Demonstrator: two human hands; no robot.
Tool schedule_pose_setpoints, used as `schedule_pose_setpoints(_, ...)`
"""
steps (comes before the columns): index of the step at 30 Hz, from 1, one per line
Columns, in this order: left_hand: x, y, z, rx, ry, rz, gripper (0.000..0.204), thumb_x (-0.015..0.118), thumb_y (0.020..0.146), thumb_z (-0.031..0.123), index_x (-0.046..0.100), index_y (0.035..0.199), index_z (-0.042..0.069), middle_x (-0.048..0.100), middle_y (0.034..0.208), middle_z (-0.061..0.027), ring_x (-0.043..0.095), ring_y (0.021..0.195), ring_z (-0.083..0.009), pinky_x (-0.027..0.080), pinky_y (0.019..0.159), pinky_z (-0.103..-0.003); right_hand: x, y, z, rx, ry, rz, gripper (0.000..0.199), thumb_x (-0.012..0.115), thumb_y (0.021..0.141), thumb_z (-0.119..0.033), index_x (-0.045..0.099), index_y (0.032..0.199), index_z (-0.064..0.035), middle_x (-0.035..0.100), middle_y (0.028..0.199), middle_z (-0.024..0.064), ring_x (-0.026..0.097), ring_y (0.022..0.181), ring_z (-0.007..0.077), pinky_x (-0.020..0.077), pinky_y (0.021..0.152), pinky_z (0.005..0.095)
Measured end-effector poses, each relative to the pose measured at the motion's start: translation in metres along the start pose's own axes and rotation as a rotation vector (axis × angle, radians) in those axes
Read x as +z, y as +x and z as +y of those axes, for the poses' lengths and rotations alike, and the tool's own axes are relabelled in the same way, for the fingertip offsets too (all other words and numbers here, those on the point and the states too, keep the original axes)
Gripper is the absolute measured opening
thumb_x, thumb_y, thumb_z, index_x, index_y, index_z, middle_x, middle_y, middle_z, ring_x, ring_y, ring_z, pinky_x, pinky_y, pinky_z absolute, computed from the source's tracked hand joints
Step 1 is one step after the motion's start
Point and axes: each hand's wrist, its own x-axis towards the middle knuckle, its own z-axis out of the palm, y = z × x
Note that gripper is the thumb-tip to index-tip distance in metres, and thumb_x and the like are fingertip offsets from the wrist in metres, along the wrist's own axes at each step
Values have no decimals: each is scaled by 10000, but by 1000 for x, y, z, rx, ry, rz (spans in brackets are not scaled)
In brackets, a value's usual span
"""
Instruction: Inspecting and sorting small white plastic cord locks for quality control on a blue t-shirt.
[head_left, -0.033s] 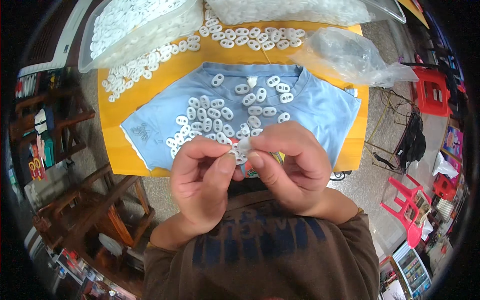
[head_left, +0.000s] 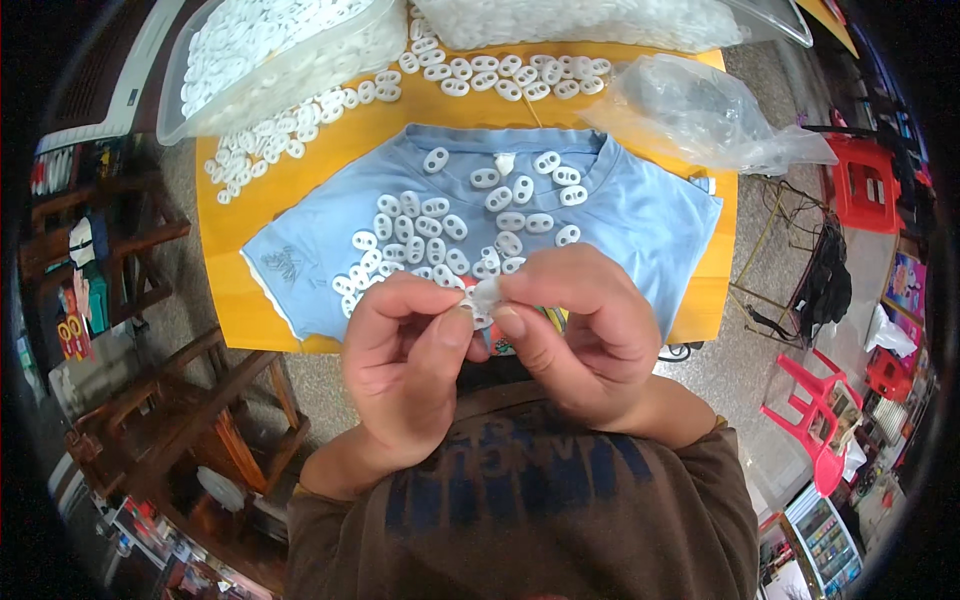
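My left hand [head_left: 412,350] pinches a small white piece between thumb and forefinger. Opposite it, my right hand [head_left: 580,335] is closed the same way on the other side. Between the fingertips shows a small white plastic piece [head_left: 485,295], mostly covered by the fingers, and its exact shape cannot be made out. Just beyond my hands, several white oval two-hole plastic pieces [head_left: 427,227] lie scattered over a light blue T-shirt [head_left: 320,220]. The shirt is spread on a yellow tabletop [head_left: 245,290].
A clear bin [head_left: 290,100] full of white pieces stands at the far left, with another clear container [head_left: 600,25] beside it. More loose ovals [head_left: 270,135] line the table's far side. A crumpled plastic bag [head_left: 700,115] lies far right. Red stools [head_left: 815,410] and wooden furniture [head_left: 215,410] flank the table.
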Motion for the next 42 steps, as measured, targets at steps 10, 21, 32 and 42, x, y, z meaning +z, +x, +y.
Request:
schedule_pose_setpoints(10, -5, 0, 2, -94, -90, -132, 266, 546, 862, 38, 492, 1115, -24, 588, 957, -114, 593, 747, -134, 507, 661, -236, 1, -1, 3, 111, 142, -1, 158, 649, 742, 13, 613, 895, 8, 625, 788, 104, 581, 661, 204, 441, 574, 290)
schedule_pose_setpoints(21, -8, -2, 1, -85, -57, -150, 335, 544, 872, 38, 481, 1189, -49, 584, 1052, -101, 556, 922, -120, 444, 827, -232, -7, 4, 8, 39, 154, -168, 267, 668, 733, -30, 584, 986, -9, 603, 884, 104, 583, 762, 241, 451, 643, 308)
schedule_pose_setpoints(32, -10, 0, 6, -135, -94, -298, 341, 506, 884, 6, 448, 1216, -43, 576, 1051, -118, 573, 885, -140, 486, 761, -239, -17, 12, 16, -95, 69, -356, 305, 652, 767, -96, 535, 1041, -34, 557, 853, 86, 536, 706, 255, 413, 627, 350)
schedule_pose_setpoints(42, -9, -4, -4, 60, -29, -275, 304, 546, 856, -10, 476, 1151, -32, 546, 1016, -80, 533, 866, -112, 444, 769, -237, -9, 7, 21, -194, 67, -362, 276, 540, 859, -189, 467, 1072, -31, 529, 815, 108, 493, 648, 290, 369, 596, 382)
